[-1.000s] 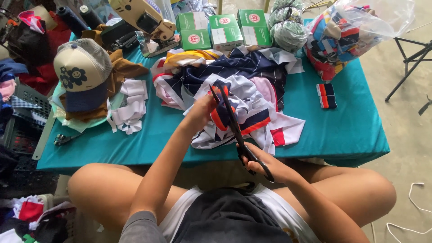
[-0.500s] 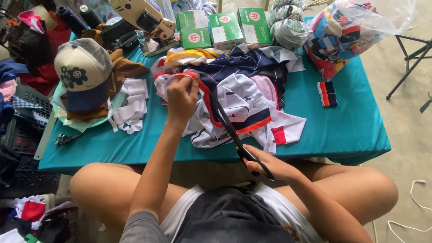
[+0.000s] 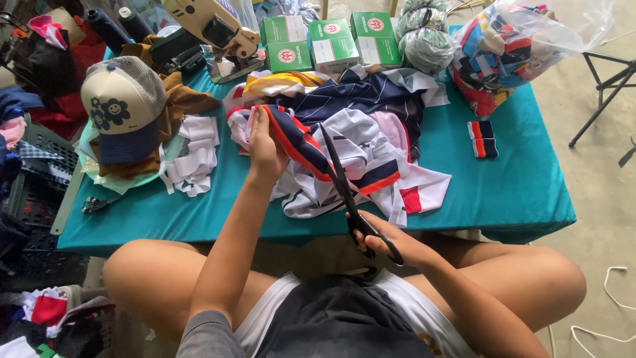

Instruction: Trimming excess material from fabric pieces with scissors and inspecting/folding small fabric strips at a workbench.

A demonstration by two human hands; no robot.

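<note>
My left hand [image 3: 265, 147] grips one end of a navy and red striped fabric strip [image 3: 299, 142] and holds it up over a pile of white, navy and pink garments [image 3: 371, 126] on the teal table [image 3: 523, 192]. My right hand [image 3: 391, 240] holds black scissors [image 3: 350, 195] by the handles near the table's front edge. The blades point away from me and their tips reach the strip. I cannot tell whether the blades are apart.
A cap [image 3: 123, 106] lies on brown cloth at the left, with white scraps [image 3: 193, 154] beside it. Green boxes [image 3: 331, 41], a sewing device [image 3: 212, 30] and a clear bag of fabric pieces [image 3: 510, 46] stand at the back. A small striped cuff [image 3: 483, 138] lies at the right.
My left hand has moved away and to the left, drawing the striped strip out taut. The scissors stay in my right hand, with the blades now along the strip.
</note>
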